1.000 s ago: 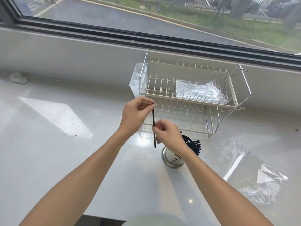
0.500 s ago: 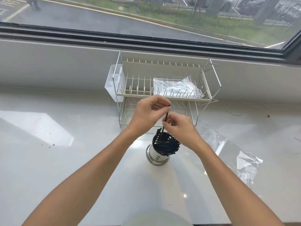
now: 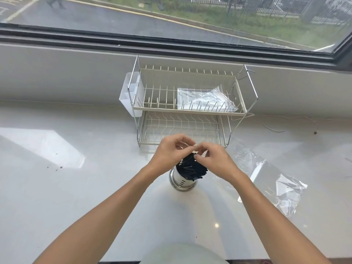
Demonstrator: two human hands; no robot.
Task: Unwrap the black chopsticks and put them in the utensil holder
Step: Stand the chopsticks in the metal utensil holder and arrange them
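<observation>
White counter | chopstick now down among black chopsticks | left hand, right hand pinched; contents unclear

chopsticks: black | utensil holder: silver | counter: glossy white

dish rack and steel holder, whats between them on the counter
Head view: both hands, left and right, sit between rack and holder, over the chopsticks.
</observation>
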